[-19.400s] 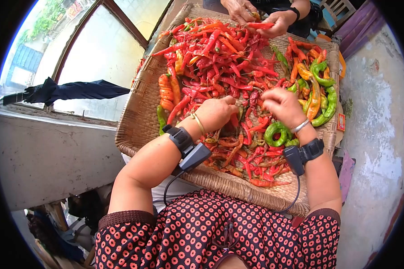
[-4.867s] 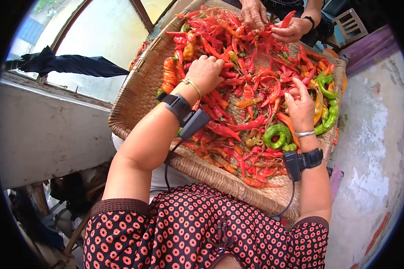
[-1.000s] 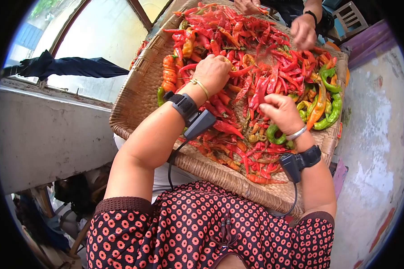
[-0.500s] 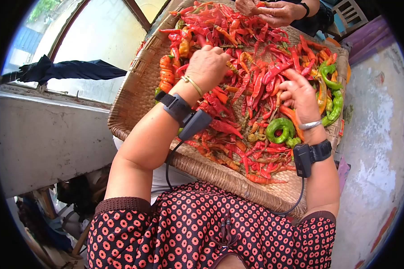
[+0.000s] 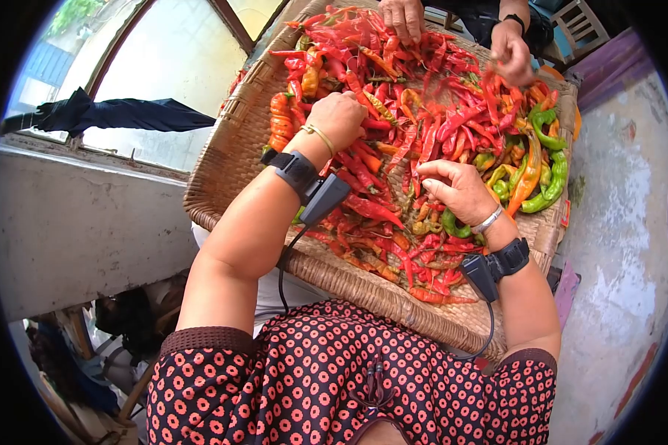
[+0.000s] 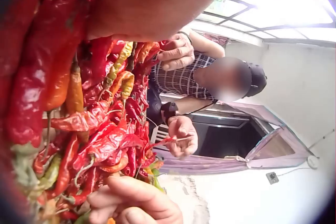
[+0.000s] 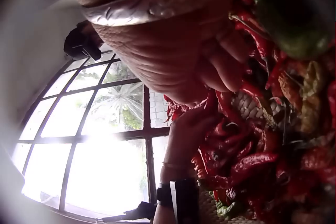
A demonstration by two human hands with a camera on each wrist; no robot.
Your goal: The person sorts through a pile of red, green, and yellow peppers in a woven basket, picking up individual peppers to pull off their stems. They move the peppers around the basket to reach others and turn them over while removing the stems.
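Dried and fresh red chili peppers (image 5: 371,211) fill a woven basket (image 5: 226,167). My left hand (image 5: 338,120) reaches palm down into the upper-left part of the heap, its fingertips hidden among the peppers; whether it grips one I cannot tell. In the left wrist view that hand looms at the top above wrinkled red peppers (image 6: 84,121). My right hand (image 5: 456,189) hovers over the middle right, thumb and forefinger apart, close below a long red pepper (image 5: 428,141). A curled green pepper (image 5: 454,224) lies partly under it.
Across the basket another person's hands (image 5: 512,52) work over the far edge. Green and orange peppers (image 5: 549,185) line the right side. A fat orange pepper (image 5: 280,122) lies at the left wall. A folded dark umbrella (image 5: 137,115) stands by the window.
My right hand has come from the right side toward the middle, its fingers drawn in. The left hand has shifted slightly. The other person's hands have parted, one reaching over the right-hand peppers.
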